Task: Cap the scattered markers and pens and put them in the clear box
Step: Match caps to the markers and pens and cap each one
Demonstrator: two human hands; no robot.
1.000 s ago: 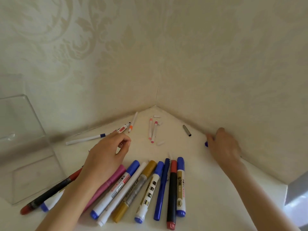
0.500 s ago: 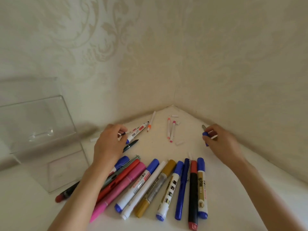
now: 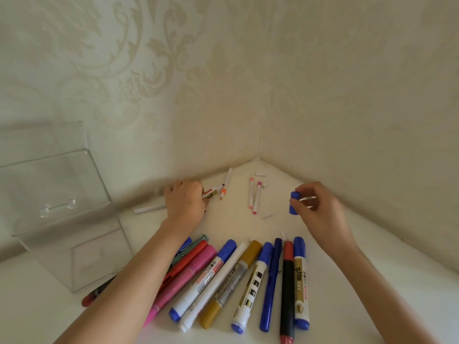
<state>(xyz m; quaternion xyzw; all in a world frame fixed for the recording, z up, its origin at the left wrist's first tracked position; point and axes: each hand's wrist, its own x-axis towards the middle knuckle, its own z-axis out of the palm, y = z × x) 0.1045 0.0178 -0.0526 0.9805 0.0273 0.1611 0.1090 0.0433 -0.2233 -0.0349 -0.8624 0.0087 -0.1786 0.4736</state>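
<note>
Both hands have shifted since the earlier frames: right hand [image 3: 320, 209] has lifted off the white bench [image 3: 372, 281] with a small blue cap [image 3: 294, 203] pinched between thumb and fingertips, a thin white pen partly hidden behind the fingers. Left hand [image 3: 185, 203] has moved farther out toward the left wall, curled around a white marker with red label [image 3: 211, 192], its tip pointing right.

Cream damask-patterned wallpaper [image 3: 223, 83] covers both walls meeting at the far corner.

Clear plastic box [image 3: 62, 214] stands on the bench at left, open-topped, nothing visibly inside it; well apart from both hands.

Row of capped markers [image 3: 248, 276] lies fanned on the near bench between the forearms: pink, red, blue-capped white ones, gold, dark blue, black-and-red. One dark marker with red end [image 3: 96, 292] lies beside the box's near corner.

Thin white pen [image 3: 149, 209] lies left of the left hand. Orange-tipped thin pen [image 3: 225, 182] lies just right of the held marker. Two thin pink-tipped pens [image 3: 253, 196] lie side by side near the corner, small white caps [image 3: 267, 215] scattered around them.
</note>
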